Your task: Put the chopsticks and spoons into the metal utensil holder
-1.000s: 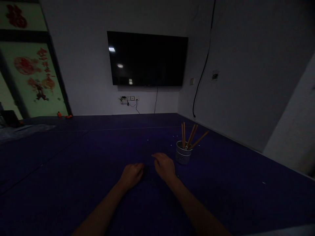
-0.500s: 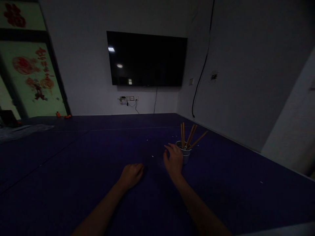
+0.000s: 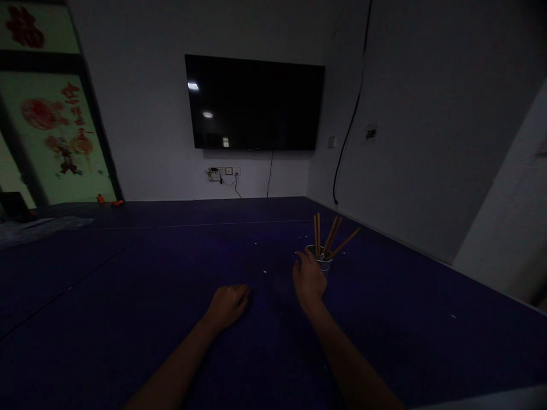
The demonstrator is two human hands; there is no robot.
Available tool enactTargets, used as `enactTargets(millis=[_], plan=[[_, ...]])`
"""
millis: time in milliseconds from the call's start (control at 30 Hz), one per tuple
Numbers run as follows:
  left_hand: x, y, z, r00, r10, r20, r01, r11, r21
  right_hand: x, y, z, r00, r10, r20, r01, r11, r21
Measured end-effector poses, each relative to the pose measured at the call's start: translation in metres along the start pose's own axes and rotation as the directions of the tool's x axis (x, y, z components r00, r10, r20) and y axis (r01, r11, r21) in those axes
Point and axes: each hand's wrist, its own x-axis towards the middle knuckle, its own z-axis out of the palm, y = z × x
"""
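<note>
- Head view: the right hand (image 3: 309, 280), loosely open, overlaps the grey round cup (image 3: 326, 266) at right on the dark-blue counter (image 3: 128, 296); contact unclear.
- Left hand (image 3: 227, 303) curled, contents hidden.
- Cup looks light, rigid, smooth; best held around its wall, below the slim wooden sticks (image 3: 332, 234).

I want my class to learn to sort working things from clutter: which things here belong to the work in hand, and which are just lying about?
Probably in the work:
the cup, at the right hand
the sticks in the cup

Apparently just lying about:
the white scrap
the crumpled plastic sheet, left
the orange objects, far left
</note>
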Motion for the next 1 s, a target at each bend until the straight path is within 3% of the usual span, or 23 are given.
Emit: enactTargets(millis=[667, 1000], plan=[[0.000, 0.003, -0.002, 1.000, 0.007, 0.011, -0.007, 1.000, 0.003, 0.004, 0.003, -0.005, 0.993, 0.083, 0.088, -0.083, 0.997, 0.005], [0.001, 0.000, 0.001, 1.000, 0.009, 0.017, -0.009, 1.000, 0.005, 0.004, 0.011, 0.006, 0.993, 0.084, 0.083, -0.081, 0.996, -0.034]])
